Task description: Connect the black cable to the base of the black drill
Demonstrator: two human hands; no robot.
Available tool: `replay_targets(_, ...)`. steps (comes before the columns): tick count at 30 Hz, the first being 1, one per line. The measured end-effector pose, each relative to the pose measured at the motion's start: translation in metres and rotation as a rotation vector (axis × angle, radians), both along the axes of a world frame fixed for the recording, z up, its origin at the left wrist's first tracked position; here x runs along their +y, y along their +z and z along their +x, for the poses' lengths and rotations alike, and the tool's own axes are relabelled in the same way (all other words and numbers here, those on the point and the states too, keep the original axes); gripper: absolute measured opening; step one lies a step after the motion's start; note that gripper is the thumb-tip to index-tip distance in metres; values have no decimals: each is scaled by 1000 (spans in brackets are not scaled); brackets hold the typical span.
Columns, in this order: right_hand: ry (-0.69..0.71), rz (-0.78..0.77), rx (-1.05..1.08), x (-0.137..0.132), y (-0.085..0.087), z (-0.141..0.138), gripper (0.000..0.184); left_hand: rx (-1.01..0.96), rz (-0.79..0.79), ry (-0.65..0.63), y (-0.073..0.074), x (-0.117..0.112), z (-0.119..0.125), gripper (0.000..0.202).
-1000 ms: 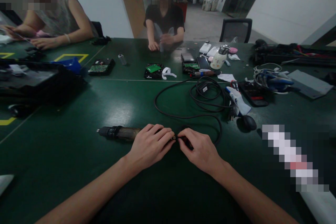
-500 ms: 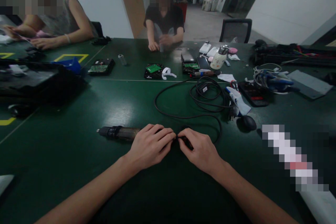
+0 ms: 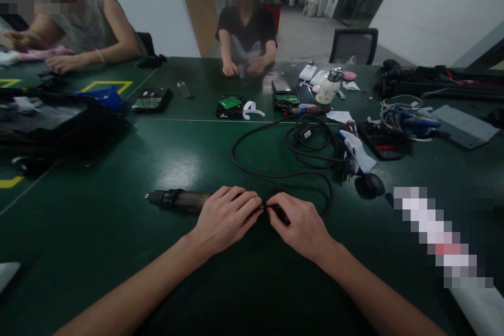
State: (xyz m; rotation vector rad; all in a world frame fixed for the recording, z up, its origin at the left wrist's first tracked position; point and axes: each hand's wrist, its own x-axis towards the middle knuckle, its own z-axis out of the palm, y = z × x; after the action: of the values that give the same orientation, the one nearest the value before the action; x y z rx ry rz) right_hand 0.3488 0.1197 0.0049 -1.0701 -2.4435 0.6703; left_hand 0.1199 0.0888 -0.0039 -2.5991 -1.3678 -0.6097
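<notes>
An electric screwdriver (image 3: 189,200) lies on the green table with its bit end pointing left. My left hand (image 3: 228,220) is closed over its rear part, hiding that end of the body. Right beside it, my right hand (image 3: 297,223) pinches the end of a black cable (image 3: 328,184) close to the screwdriver's tail. A small brass-coloured bit shows at my left fingertips, where the two hands nearly meet. Whether the cable end touches the screwdriver cannot be made out. From my right hand the cable loops back into a coil (image 3: 311,139) further up the table.
Opened devices with green circuit boards (image 3: 231,102) lie across the far side. At the right are a white-and-blue tool (image 3: 356,151), a black tray (image 3: 381,142) and a floral bottle (image 3: 329,86). A black casing (image 3: 51,126) stands at left. Two people sit across the table.
My hands hold almost the same place, with a little more of the brass-coloured bit showing between them. The person opposite has moved their hands slightly.
</notes>
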Motion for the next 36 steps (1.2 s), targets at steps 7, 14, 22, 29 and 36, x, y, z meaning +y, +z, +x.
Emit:
replay_targets(7,2,1,9,0,1,0,9,-14,-1,-38,1,0,-1,24)
replay_targets(14,-2,-6,6,0,-1,0,9,1,2,-18,-1,0,0,22)
replay_targets(22,-3,-14,23,0,-2,1,10,-8,6,-6,-2,-1,0,18)
replay_targets(29,-5,-8,28,0,-1,1,10,-18,2,-17,0,-2,2,19)
replay_targets(36,-11,-17,22,0,0,0,9,-32,-6,-19,0,-1,1,24)
